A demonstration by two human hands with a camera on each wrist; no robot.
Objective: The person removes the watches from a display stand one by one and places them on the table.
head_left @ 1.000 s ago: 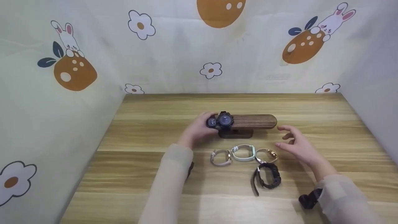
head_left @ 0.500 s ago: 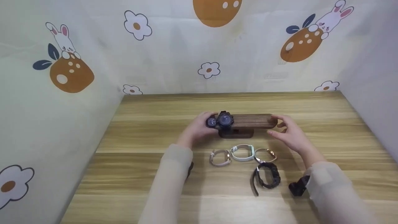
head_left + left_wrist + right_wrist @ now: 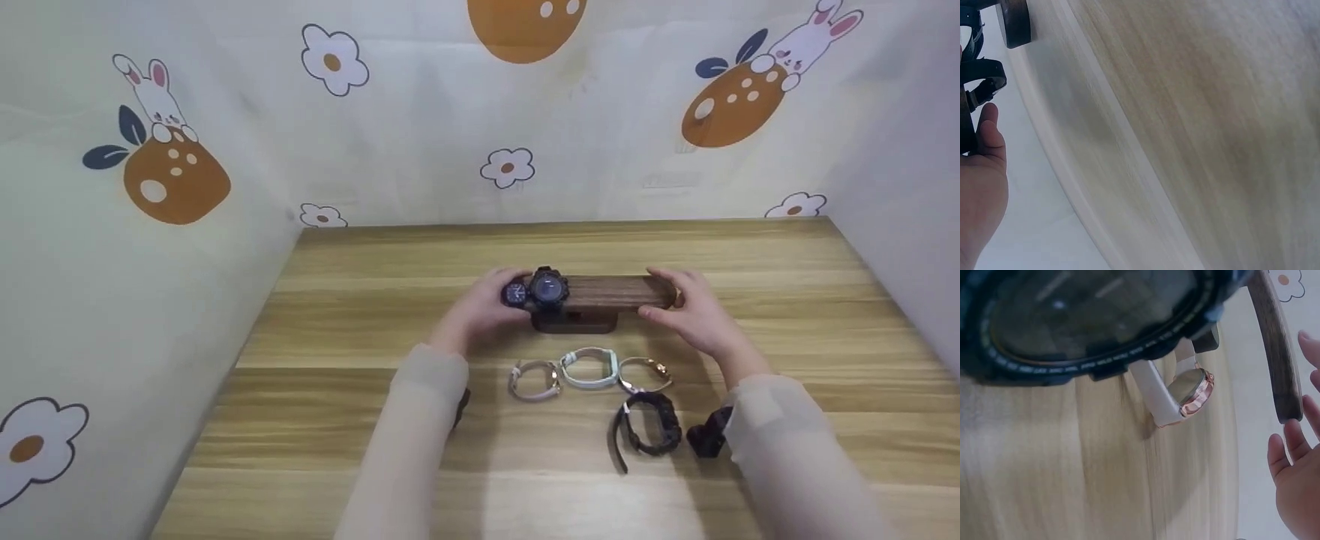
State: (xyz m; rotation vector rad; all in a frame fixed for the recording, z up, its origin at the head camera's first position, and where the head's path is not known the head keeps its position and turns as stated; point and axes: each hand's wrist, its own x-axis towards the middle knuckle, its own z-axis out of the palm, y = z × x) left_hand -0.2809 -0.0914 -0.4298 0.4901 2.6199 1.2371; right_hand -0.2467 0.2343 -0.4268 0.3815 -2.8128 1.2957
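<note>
A dark wooden watch stand lies crosswise on the table, a bar over a small base. At its left end my left hand grips the bar, thumb in front. Close by that hand a small black watch and a larger round black watch sit strapped on the bar. My right hand holds the bar's right end between thumb and fingers. In the right wrist view, fingertips meet that end. The left wrist view has the left thumb beside the bar and black straps.
Before the stand, a pale pink watch, a mint-green watch and a white and rose-gold watch stand on their sides. Nearer lies a black watch, strap end loose. A patterned cloth wall rises behind the table.
My right hand has moved left from beside the stand and taken hold of its right end. My left hand stays on the left end.
</note>
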